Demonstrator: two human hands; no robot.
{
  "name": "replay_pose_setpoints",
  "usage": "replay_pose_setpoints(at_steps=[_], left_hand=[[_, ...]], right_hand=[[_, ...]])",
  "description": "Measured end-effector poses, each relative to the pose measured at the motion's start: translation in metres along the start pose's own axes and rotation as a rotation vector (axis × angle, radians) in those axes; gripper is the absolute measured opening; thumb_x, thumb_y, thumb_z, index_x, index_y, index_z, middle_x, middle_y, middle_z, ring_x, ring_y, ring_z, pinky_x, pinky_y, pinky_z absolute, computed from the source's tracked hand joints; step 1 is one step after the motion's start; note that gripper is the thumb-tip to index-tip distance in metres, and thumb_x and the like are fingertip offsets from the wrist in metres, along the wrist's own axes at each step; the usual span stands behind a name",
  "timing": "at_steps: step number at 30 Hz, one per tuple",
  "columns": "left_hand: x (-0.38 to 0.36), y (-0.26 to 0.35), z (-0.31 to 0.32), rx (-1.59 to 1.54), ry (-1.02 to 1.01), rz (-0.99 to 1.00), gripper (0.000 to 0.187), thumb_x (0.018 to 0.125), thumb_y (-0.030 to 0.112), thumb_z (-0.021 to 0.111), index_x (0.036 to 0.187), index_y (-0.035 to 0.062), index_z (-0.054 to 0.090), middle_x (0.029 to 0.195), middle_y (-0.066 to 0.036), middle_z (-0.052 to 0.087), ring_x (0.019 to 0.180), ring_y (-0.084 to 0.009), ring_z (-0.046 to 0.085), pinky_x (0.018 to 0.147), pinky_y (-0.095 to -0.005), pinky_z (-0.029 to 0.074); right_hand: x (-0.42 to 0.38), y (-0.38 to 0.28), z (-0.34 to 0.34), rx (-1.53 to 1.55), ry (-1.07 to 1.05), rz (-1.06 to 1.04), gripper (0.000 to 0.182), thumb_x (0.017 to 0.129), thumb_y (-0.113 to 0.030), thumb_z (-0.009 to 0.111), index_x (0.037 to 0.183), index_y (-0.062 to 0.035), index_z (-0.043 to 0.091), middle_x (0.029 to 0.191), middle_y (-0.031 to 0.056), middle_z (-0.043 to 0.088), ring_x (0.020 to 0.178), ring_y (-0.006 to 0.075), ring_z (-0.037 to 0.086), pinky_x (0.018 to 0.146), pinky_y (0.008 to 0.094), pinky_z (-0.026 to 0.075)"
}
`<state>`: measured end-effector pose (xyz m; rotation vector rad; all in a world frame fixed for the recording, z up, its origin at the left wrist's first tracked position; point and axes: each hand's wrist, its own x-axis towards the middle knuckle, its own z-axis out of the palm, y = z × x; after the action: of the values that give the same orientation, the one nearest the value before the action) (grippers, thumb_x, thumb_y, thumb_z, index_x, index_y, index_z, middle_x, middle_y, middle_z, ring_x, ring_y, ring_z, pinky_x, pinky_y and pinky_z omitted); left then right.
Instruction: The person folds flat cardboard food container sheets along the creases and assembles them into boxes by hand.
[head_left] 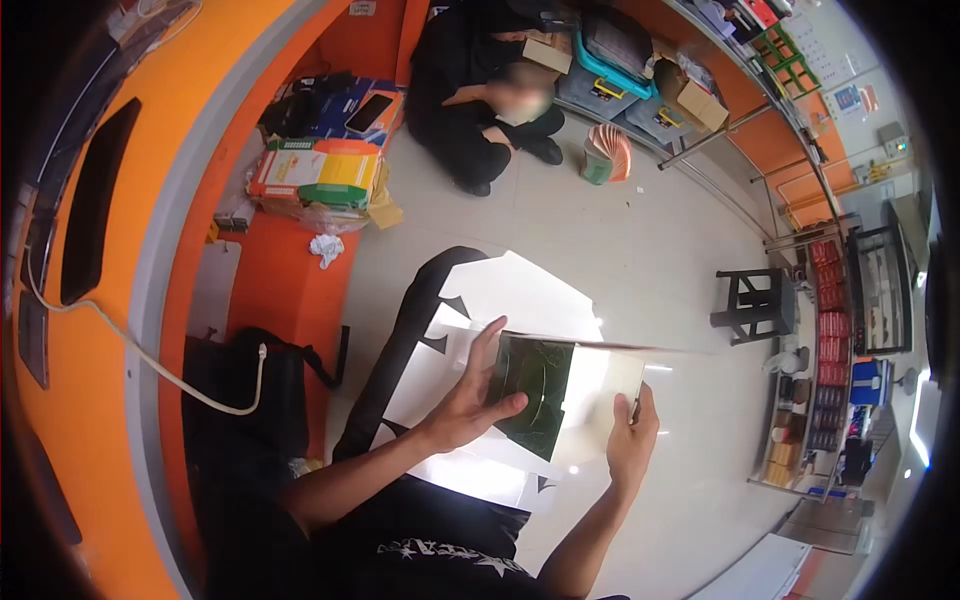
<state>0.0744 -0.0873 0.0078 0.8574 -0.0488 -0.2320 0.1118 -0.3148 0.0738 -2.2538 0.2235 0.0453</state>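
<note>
Above my lap I hold a partly folded card box (535, 400) with a dark green printed panel and a pale, shiny side. My left hand (468, 398) grips its left edge, the thumb lying across the green panel. On the right, my right hand (632, 430) pinches the pale side's edge between thumb and fingers. A thin flap at the top is seen almost edge-on. Glossy white die-cut card sheets (510, 285) with dark corner marks lie across my legs beneath the box, partly covered by it and my left arm.
Another person (465, 120) sits on the floor ahead, beside a fanned paper stack (608, 155). Left are flat printed boxes (320, 172), a phone (369, 114) and a hanging white cable (180, 380). Right are a black stool (752, 303) and shelves of red boxes (832, 345).
</note>
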Motion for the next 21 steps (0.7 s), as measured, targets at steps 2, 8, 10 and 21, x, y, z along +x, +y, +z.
replay_pose_setpoints(at_steps=[2, 8, 10, 21], left_hand=[[0.001, -0.005, -0.002, 0.075, -0.028, 0.042, 0.087, 0.095, 0.019, 0.066, 0.154, 0.0174, 0.001, 0.144, -0.016, 0.036, 0.134, -0.0244, 0.036, 0.111, -0.0397, 0.03], [0.003, -0.009, -0.008, -0.009, -0.098, 0.112, 0.087, 0.095, 0.021, 0.066, 0.154, 0.018, 0.002, 0.142, -0.015, 0.036, 0.132, -0.0224, 0.037, 0.111, -0.0373, 0.03], [0.003, -0.011, -0.009, -0.097, -0.028, 0.046, 0.084, 0.096, 0.023, 0.065, 0.153, 0.0178, 0.004, 0.14, -0.014, 0.037, 0.13, -0.0212, 0.04, 0.108, -0.0362, 0.034], [0.003, -0.015, -0.014, 0.128, -0.008, 0.083, 0.071, 0.094, 0.01, 0.066, 0.143, 0.0137, 0.013, 0.133, -0.019, 0.042, 0.123, -0.0238, 0.048, 0.092, -0.0353, 0.052]], right_hand=[[-0.004, -0.007, -0.004, -0.226, 0.068, 0.079, 0.025, 0.096, -0.004, 0.05, 0.117, 0.0059, 0.057, 0.09, 0.0157, 0.065, 0.08, 0.0187, 0.057, 0.076, 0.0306, 0.047], [-0.004, -0.002, -0.009, -0.027, 0.173, -0.055, 0.022, 0.096, -0.007, 0.053, 0.114, 0.0063, 0.058, 0.085, 0.0085, 0.061, 0.072, 0.0123, 0.049, 0.066, 0.0274, 0.043], [-0.004, -0.001, -0.012, -0.135, 0.169, -0.01, 0.023, 0.096, -0.008, 0.054, 0.114, 0.0056, 0.059, 0.089, 0.0071, 0.063, 0.075, 0.0113, 0.052, 0.068, 0.0249, 0.044], [0.004, -0.015, -0.012, -0.292, 0.089, -0.041, 0.036, 0.093, -0.005, 0.057, 0.126, 0.0092, 0.053, 0.077, 0.0024, 0.044, 0.066, 0.011, 0.033, 0.057, 0.0279, 0.032]])
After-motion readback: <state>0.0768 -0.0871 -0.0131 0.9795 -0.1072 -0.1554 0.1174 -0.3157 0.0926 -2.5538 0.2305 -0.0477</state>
